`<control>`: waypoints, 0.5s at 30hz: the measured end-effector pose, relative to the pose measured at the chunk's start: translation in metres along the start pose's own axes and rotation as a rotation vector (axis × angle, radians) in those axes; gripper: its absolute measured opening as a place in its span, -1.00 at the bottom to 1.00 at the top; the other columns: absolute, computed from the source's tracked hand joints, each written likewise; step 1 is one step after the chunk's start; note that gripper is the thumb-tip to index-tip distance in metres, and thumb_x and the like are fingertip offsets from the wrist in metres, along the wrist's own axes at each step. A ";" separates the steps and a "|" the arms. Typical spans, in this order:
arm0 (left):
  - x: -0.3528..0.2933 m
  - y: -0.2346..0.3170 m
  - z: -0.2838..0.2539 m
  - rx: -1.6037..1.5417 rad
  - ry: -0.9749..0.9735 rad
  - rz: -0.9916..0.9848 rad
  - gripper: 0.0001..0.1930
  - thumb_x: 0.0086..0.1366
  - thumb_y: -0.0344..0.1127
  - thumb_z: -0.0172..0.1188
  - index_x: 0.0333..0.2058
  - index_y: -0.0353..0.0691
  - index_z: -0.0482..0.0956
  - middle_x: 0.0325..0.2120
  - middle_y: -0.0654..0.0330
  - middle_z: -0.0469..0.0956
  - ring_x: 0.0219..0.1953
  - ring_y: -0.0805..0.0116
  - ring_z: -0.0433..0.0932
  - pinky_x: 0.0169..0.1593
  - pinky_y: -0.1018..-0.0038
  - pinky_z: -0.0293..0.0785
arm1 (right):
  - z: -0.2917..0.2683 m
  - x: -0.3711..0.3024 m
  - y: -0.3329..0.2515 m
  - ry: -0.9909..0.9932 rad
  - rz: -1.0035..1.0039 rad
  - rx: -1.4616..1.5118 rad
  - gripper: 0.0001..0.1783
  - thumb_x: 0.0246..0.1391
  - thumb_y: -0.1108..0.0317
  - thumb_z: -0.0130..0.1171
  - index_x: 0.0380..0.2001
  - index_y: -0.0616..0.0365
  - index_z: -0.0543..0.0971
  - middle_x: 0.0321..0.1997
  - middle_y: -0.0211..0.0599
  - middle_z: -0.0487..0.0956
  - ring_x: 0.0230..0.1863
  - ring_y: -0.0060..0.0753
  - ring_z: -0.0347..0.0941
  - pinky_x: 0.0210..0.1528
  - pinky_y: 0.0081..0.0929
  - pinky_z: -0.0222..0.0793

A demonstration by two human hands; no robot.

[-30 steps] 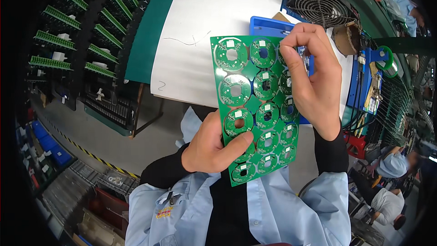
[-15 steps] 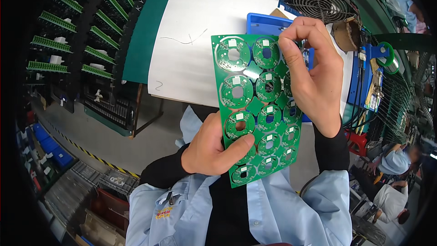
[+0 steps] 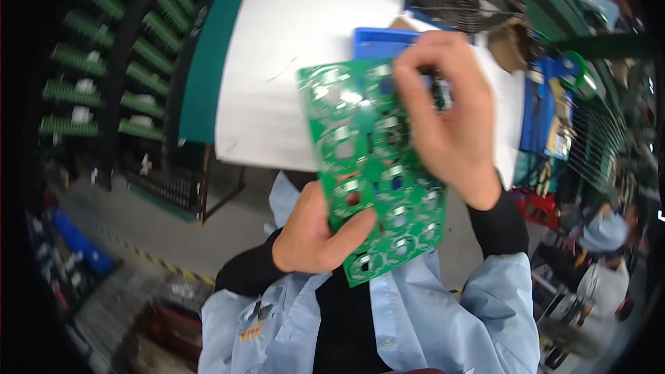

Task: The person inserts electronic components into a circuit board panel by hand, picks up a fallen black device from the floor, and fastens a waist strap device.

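A green circuit board panel [image 3: 377, 173] with rows of round boards, each carrying a small white part, is held tilted in front of my body. My left hand [image 3: 318, 232] grips its lower left edge, thumb across the front and the other fingers hidden behind. Over the panel's upper right part is my right hand [image 3: 454, 118], closed, with thumb and curled forefinger brought together. Whatever lies in that pinch is hidden and blurred. Behind the hand the panel's upper right corner cannot be seen.
A white-covered table [image 3: 277, 62] lies beyond the panel, with a blue tray [image 3: 381, 43] and a black fan [image 3: 460, 3] on it. Racks of green boards [image 3: 86, 59] stand at left. At right are a cardboard tube [image 3: 509, 45] and a green-rimmed reel [image 3: 578, 73]; people work farther off.
Both hands and the panel have shifted slightly left in the picture. The right hand's thumb and forefinger have moved left across the panel's top. The left hand keeps its hold.
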State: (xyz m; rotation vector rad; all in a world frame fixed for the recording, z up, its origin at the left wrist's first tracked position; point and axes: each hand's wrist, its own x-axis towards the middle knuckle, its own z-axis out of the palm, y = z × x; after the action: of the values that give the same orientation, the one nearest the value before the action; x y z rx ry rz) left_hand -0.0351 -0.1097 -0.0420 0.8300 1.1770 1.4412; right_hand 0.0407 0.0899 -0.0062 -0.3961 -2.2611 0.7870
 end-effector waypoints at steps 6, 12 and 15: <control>-0.010 0.000 0.003 -0.045 0.182 -0.013 -0.50 0.26 -0.47 0.12 0.17 -0.46 0.33 -0.24 0.17 0.55 -0.26 0.44 0.53 -0.15 0.51 0.44 | 0.004 -0.006 -0.006 -0.017 -0.012 -0.022 -0.91 -0.01 0.53 0.26 -0.37 0.22 0.59 -0.22 -0.21 0.46 -0.13 -0.14 0.39 -0.06 -0.30 0.27; -0.009 -0.009 0.000 -0.001 0.202 -0.012 -0.44 0.22 -0.38 0.15 0.19 -0.46 0.31 -0.16 0.13 0.51 -0.16 0.41 0.49 -0.05 0.51 0.40 | -0.002 -0.013 -0.004 0.009 -0.070 -0.093 -0.85 -0.01 0.49 0.27 -0.31 0.22 0.65 -0.15 -0.24 0.48 -0.12 -0.17 0.36 -0.04 -0.25 0.21; -0.011 -0.013 -0.003 -0.008 0.199 -0.049 -0.39 0.22 -0.34 0.14 0.22 -0.46 0.27 -0.04 0.05 0.50 -0.02 0.31 0.49 0.07 0.44 0.37 | -0.007 -0.014 -0.007 -0.036 -0.057 -0.101 -0.82 -0.01 0.47 0.26 -0.28 0.22 0.65 -0.13 -0.24 0.49 -0.09 -0.20 0.36 -0.05 -0.23 0.19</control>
State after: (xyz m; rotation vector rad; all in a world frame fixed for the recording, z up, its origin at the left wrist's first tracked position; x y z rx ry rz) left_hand -0.0315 -0.1217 -0.0544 0.6595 1.3305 1.5132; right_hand 0.0554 0.0809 -0.0053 -0.3657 -2.3416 0.6574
